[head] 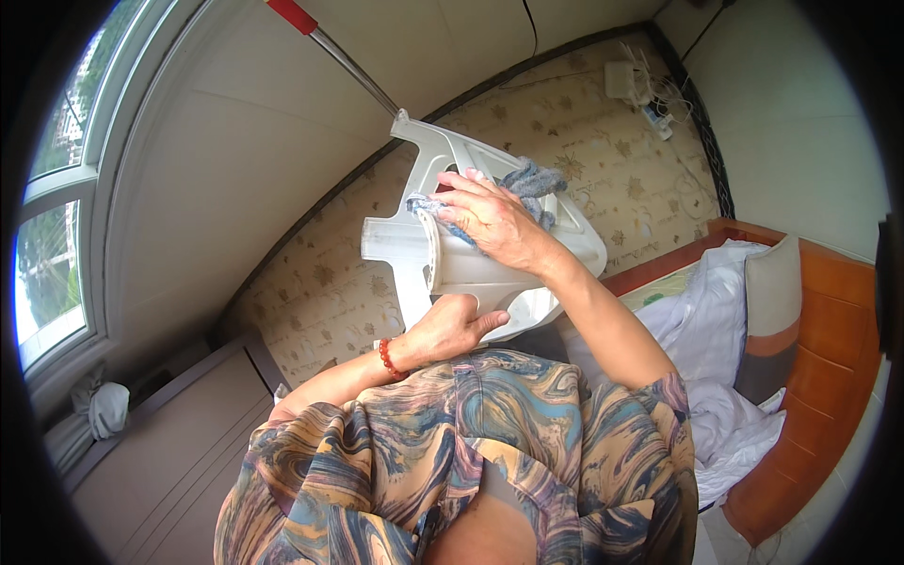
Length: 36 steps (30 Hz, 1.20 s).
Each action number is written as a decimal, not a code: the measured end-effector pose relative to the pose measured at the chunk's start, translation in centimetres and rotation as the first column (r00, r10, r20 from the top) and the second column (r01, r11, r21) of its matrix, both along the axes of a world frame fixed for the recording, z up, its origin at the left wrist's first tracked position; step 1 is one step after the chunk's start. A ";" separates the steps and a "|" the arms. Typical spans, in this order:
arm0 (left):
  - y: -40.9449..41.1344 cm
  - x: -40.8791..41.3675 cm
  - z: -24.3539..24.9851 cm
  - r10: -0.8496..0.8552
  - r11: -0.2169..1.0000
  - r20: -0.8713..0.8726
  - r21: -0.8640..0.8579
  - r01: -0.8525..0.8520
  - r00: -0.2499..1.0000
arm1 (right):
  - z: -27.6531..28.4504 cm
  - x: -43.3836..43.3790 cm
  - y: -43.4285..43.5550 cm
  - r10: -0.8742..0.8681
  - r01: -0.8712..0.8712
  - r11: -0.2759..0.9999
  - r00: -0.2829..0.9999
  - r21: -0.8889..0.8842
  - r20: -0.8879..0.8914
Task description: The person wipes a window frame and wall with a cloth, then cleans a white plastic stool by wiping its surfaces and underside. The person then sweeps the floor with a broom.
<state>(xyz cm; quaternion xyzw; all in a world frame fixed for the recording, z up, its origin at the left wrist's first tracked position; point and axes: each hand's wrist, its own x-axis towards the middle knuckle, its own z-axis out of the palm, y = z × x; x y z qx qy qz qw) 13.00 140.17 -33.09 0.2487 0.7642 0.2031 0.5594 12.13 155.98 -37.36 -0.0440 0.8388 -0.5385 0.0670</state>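
Observation:
A white plastic stool (413, 247) is tipped over in front of my body, with its legs pointing left and up. My left hand (452, 325), with a red bead bracelet at the wrist, grips the stool's near edge. Across the stool lies my right hand (491, 219), pressing a blue-grey cloth (533, 180) against the plastic. Part of that cloth is hidden under the palm, and its ends stick out on both sides of the hand. A dark opening in the stool shows beyond my right fingers.
A metal pole with a red grip (293, 15) leans beyond the stool. White devices with cables (625, 83) and a power strip (658, 121) lie on the patterned floor (339, 296). To the right is a wooden bed (826, 339) with white bedding (706, 304); a window (56, 247) is at left.

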 end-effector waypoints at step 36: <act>3.0 1.7 -4.5 0.356 0.845 -0.050 0.444 -0.298 0.933 | 3.2 5.5 0.3 -0.498 0.601 0.786 0.755 0.146 -0.425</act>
